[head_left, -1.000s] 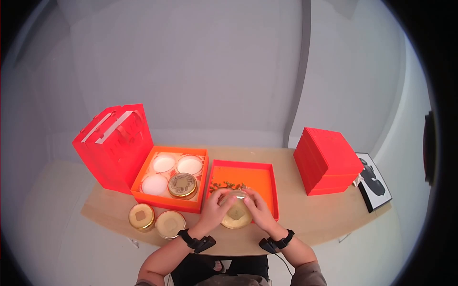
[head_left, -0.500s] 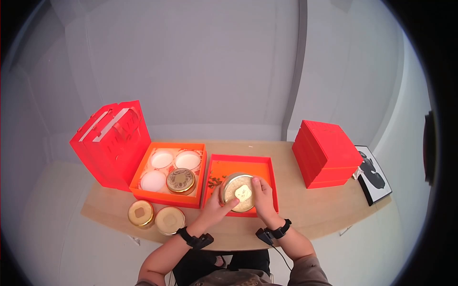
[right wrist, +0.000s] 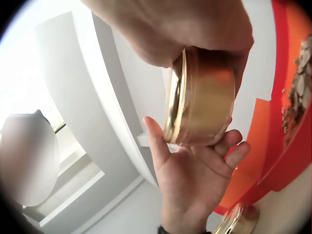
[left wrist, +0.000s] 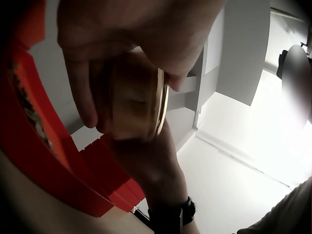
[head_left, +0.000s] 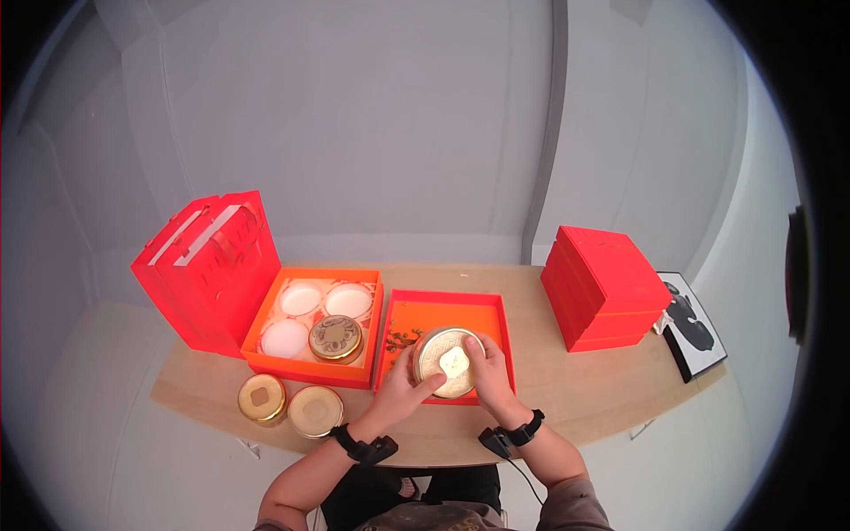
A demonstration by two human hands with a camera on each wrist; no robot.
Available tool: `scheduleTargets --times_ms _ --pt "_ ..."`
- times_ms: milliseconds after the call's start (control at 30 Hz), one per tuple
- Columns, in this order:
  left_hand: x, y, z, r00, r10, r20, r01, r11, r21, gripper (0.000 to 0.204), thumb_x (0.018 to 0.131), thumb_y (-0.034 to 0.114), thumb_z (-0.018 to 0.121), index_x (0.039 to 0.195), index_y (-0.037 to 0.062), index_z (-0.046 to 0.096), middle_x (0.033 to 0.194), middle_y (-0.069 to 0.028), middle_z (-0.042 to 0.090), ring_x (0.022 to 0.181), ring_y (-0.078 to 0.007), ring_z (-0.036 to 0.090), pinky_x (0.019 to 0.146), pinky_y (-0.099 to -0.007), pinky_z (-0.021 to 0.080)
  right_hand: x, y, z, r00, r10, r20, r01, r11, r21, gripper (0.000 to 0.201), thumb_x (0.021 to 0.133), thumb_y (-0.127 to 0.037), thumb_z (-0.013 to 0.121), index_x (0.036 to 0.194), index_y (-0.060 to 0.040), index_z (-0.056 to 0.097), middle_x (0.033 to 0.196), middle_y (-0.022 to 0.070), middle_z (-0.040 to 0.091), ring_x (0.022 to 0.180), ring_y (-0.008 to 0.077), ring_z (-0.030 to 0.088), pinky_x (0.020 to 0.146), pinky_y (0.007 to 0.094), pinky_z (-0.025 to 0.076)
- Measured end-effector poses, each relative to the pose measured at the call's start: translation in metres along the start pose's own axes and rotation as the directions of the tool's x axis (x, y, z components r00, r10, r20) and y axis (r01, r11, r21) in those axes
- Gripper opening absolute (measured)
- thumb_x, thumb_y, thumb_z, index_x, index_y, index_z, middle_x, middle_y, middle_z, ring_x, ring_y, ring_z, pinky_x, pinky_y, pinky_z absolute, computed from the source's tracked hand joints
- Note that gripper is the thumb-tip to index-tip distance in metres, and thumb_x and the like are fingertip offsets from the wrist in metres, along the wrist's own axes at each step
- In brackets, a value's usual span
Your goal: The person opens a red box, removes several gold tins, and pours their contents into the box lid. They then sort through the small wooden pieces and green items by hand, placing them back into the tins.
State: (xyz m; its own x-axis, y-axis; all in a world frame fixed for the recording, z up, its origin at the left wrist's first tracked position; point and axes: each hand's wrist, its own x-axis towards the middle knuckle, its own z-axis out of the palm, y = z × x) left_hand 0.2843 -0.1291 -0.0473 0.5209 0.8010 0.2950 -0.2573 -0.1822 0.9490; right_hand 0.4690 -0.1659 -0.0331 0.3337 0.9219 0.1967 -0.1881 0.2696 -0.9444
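Note:
Both hands hold a round jar [head_left: 430,354] with an embossed gold lid, tilted toward the head camera. In the head view the left hand [head_left: 403,391] grips its left side, thumb over the lid's lower edge. On the opposite side the right hand [head_left: 492,376] grips it with the thumb on the lid's rim. Smooth gold-toned sides of the jar [right wrist: 209,100] show in the right wrist view, where the left palm [right wrist: 192,180] lies against it. Behind the jar is a shallow red tray with an orange inside [head_left: 460,311], holding small brown-green dried pieces [head_left: 400,339].
Left of the tray, an orange box [head_left: 376,301] with round recesses holds one patterned-lid jar [head_left: 336,338]. Two gold-lidded jars [head_left: 262,398] stand in front of it. Red gift bags [head_left: 212,274] stand far left. Stacked red boxes [head_left: 606,288] and a framed picture [head_left: 695,327] are at right.
The hands have lifted the jar up and away from the body, over the tray, and tilted its lid toward the head camera. Over the last half second it has barely moved.

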Motion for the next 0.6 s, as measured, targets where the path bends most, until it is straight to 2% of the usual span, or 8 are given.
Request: scheduleTargets --times_ms 100,167,200,267,300,400,500,600 --pt "-0.002 0.01 -0.006 0.996 -0.035 0.088 0.037 0.999 -0.023 0.075 0.101 0.03 0.068 0.156 0.0022 0.027 0.146 -0.013 0.05 0.133 -0.0188 0.052 0.108 -0.0367 0.048 -0.004 -0.009 0.0 0.99 0.126 0.058 -0.135 0.975 0.177 0.039 0.109 -0.034 0.053 0.129 -0.0009 0.06 0.119 0.0069 0.068 0.104 0.0125 0.065 0.092 0.0287 0.053" --pt "-0.005 0.012 -0.004 0.998 0.039 0.058 -0.032 0.994 -0.104 0.068 0.106 0.038 0.056 0.159 0.0094 0.024 0.153 -0.0105 0.044 0.142 -0.0201 0.043 0.118 -0.0413 0.037 -0.014 -0.033 0.009 0.872 0.412 0.264 -0.485 0.798 0.357 0.045 0.111 -0.039 0.045 0.133 -0.0026 0.058 0.129 0.0076 0.064 0.116 0.0151 0.062 0.1 0.0324 0.05" --pt "-0.006 0.011 -0.002 0.998 0.027 0.057 -0.021 0.994 -0.108 0.068 0.106 0.038 0.056 0.159 0.0094 0.024 0.153 -0.0105 0.044 0.142 -0.0201 0.043 0.118 -0.0413 0.037 -0.015 -0.03 0.013 0.869 0.422 0.26 -0.492 0.793 0.358 0.045 0.111 -0.039 0.045 0.133 -0.0026 0.058 0.129 0.0076 0.064 0.116 0.0151 0.062 0.1 0.0324 0.05" --pt "-0.007 0.008 0.006 0.994 -0.041 0.097 0.09 0.815 -0.573 0.064 0.109 0.042 0.048 0.16 0.0143 0.023 0.157 -0.0087 0.04 0.145 -0.0225 0.041 0.12 -0.043 0.034 -0.017 -0.018 0.019 0.893 0.396 0.213 -0.438 0.874 0.211 0.05 0.112 -0.043 0.041 0.135 -0.002 0.057 0.135 0.0081 0.061 0.123 0.018 0.058 0.106 0.0337 0.044" --pt "-0.008 0.005 0.008 0.994 -0.057 0.097 0.103 0.811 -0.577 0.064 0.109 0.042 0.048 0.16 0.0143 0.023 0.157 -0.0087 0.04 0.145 -0.0225 0.041 0.12 -0.043 0.034 -0.015 -0.006 0.018 0.888 0.41 0.207 -0.45 0.867 0.214 0.05 0.112 -0.043 0.041 0.135 -0.002 0.057 0.135 0.0081 0.061 0.123 0.018 0.058 0.106 0.0337 0.044" --pt "-0.013 0.016 0.019 0.992 -0.12 0.03 0.111 0.753 -0.649 0.057 0.108 0.038 0.047 0.158 0.0148 0.031 0.154 -0.0074 0.046 0.143 -0.0224 0.046 0.118 -0.0436 0.039 0.001 0.041 0.003 0.988 0.086 0.131 -0.032 0.928 -0.371 0.049 0.111 -0.038 0.044 0.142 -0.0011 0.05 0.132 0.0131 0.059 0.125 0.0226 0.054 0.107 0.0334 0.041" --pt "-0.012 0.008 0.015 0.984 -0.155 0.088 0.173 0.711 -0.682 0.054 0.108 0.039 0.042 0.155 0.0128 0.037 0.152 -0.0111 0.049 0.141 -0.0272 0.049 0.117 -0.046 0.041 0.001 0.039 0.006 0.981 -0.134 0.143 0.184 0.879 -0.44 0.047 0.108 -0.031 0.051 0.144 -0.0009 0.048 0.132 0.0163 0.056 0.127 0.0268 0.053 0.11 0.0375 0.04" --pt "-0.011 0.032 0.024 0.988 -0.151 -0.029 0.091 0.724 -0.683 0.05 0.108 0.04 0.041 0.149 0.0122 0.041 0.146 -0.0096 0.053 0.137 -0.0264 0.052 0.114 -0.0455 0.044 -0.007 0.006 0.021 0.942 -0.129 0.311 0.221 0.934 -0.281 0.059 0.102 -0.028 0.062 0.15 -0.001 0.041 0.141 0.0209 0.05 0.135 0.0333 0.048 0.115 0.0423 0.037"
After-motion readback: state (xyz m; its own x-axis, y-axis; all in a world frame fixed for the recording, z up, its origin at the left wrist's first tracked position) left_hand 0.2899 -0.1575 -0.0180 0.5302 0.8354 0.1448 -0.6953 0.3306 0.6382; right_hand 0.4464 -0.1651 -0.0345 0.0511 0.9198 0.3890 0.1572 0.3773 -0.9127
